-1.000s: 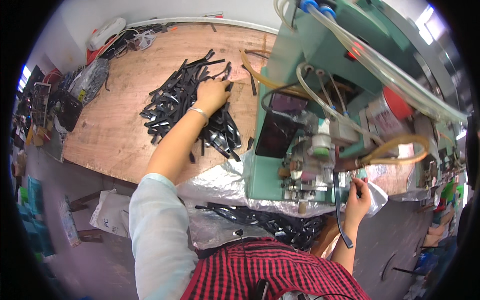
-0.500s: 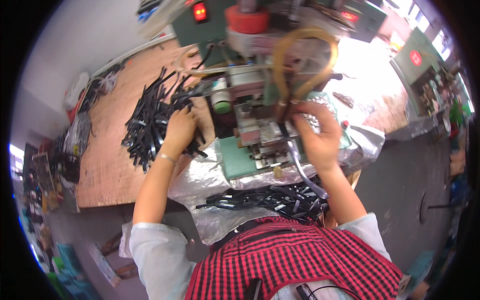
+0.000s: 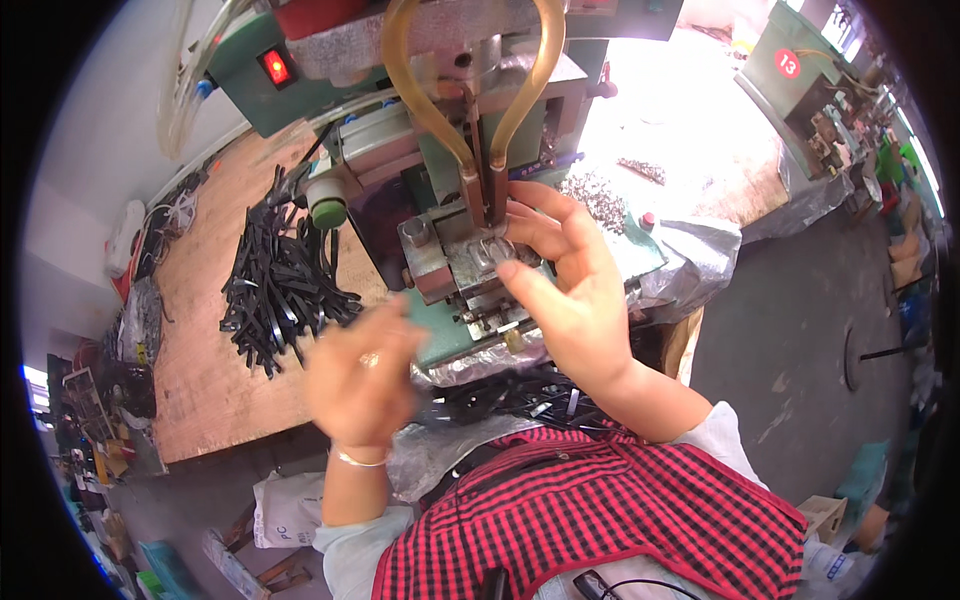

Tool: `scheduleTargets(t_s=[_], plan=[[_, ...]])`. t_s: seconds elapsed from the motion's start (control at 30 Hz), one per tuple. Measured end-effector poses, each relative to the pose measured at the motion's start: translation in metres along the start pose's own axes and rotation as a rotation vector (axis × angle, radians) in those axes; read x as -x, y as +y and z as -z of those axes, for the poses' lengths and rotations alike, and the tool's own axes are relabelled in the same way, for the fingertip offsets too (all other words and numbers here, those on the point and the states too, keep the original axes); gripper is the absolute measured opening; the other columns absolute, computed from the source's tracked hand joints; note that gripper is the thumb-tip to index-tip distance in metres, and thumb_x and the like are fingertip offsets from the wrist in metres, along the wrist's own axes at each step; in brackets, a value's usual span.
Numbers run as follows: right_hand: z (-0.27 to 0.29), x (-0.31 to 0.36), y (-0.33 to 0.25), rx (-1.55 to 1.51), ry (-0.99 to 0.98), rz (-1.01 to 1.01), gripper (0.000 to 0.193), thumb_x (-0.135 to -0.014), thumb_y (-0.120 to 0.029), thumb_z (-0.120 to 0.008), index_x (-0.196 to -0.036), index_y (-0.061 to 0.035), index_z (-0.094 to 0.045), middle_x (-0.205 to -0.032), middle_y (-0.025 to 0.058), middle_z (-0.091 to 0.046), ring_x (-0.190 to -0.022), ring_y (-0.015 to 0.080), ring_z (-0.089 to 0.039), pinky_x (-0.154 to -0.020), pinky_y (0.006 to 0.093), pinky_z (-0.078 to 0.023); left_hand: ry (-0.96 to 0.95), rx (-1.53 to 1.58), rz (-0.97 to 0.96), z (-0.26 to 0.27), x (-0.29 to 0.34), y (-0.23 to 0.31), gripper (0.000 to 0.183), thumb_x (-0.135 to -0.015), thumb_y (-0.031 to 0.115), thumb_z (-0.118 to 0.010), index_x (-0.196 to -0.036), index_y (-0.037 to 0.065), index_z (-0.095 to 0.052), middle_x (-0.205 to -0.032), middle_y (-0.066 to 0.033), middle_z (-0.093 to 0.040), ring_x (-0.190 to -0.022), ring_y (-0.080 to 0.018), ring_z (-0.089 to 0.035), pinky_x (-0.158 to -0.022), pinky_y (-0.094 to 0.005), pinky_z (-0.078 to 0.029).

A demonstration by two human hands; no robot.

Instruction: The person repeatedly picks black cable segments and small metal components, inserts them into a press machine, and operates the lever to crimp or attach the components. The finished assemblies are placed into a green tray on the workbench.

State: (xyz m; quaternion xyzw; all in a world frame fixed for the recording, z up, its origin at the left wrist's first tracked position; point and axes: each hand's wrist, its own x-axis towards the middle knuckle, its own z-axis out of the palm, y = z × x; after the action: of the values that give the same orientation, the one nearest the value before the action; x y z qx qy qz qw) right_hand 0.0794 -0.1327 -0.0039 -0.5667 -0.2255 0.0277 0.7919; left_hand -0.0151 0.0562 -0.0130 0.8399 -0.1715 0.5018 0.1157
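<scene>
My right hand (image 3: 575, 300) is at the work fixture (image 3: 490, 255) of a bench machine, thumb and fingers apart around a small shiny metal piece, with no grip on it visible. Just above the fingertips are two copper-coloured electrode blocks (image 3: 485, 195), joined to a looped amber hose (image 3: 545, 60). My left hand (image 3: 365, 375) is smeared by motion in front of the table edge, left of the fixture; whether it holds anything is hidden. Beyond it lies a heap of black straps (image 3: 285, 280) on the wooden table.
More black straps (image 3: 530, 395) lie on plastic sheeting between the machine and my checked apron. Small metal pieces (image 3: 600, 205) are piled right of the fixture, near a red button (image 3: 647, 220). A green control box (image 3: 255, 75) with a lit red switch stands behind at the left.
My left hand has left the strap heap and come nearer to me. The strap hanging below my right hand is gone from there; that hand's fingers are now at the fixture. The view has shifted.
</scene>
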Motion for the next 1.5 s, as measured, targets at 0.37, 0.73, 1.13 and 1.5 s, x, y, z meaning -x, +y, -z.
scheduleTargets(t_s=[0.37,0.73,1.13,1.5], plan=[[0.15,-0.035,0.069,0.522,0.377,0.124,0.041,-0.094,-0.005,-0.069,-0.135,-0.0046,-0.064,-0.123,0.0118,-0.073,-0.116,0.0203,-0.066,-0.101,0.0352,-0.05,-0.031,0.231,-0.179,-0.07,-0.014,0.022,0.019,-0.078,0.012,-0.089,-0.089,0.011,-0.073,-0.101,-0.0113,-0.077,-0.055,-0.011,-0.059,-0.045,-0.0259,-0.04],[0.133,-0.005,0.063,1.306,0.144,-0.183,0.019,-0.083,-0.021,-0.08,-0.096,-0.008,-0.075,-0.106,0.0113,-0.07,-0.103,0.0361,-0.066,-0.091,0.0461,-0.052,-0.129,0.302,0.063,-0.047,-0.005,0.031,0.035,-0.074,0.005,-0.089,-0.107,0.007,-0.075,-0.109,-0.0124,-0.079,-0.064,-0.0175,-0.066,-0.055,-0.0282,-0.05],[0.148,-0.01,0.082,1.079,0.169,0.012,0.016,-0.099,-0.005,-0.067,-0.114,-0.0006,-0.071,-0.096,0.0077,-0.07,-0.088,0.0186,-0.065,-0.085,0.0321,-0.052,-0.284,-0.313,0.467,-0.093,0.066,-0.268,0.019,-0.086,0.016,-0.072,-0.102,0.01,-0.078,-0.1,-0.0104,-0.073,-0.1,-0.0315,-0.066,-0.083,-0.0431,-0.054],[0.144,-0.01,0.09,1.046,0.169,0.061,0.01,-0.095,-0.001,-0.068,-0.104,0.002,-0.071,-0.095,0.0079,-0.071,-0.088,0.0173,-0.065,-0.085,0.0315,-0.051,-0.71,-0.397,1.166,-0.21,0.035,-0.333,0.066,-0.097,0.063,-0.054,-0.122,0.006,-0.075,-0.124,-0.0112,-0.076,-0.119,-0.0349,-0.068,-0.097,-0.0503,-0.05]])
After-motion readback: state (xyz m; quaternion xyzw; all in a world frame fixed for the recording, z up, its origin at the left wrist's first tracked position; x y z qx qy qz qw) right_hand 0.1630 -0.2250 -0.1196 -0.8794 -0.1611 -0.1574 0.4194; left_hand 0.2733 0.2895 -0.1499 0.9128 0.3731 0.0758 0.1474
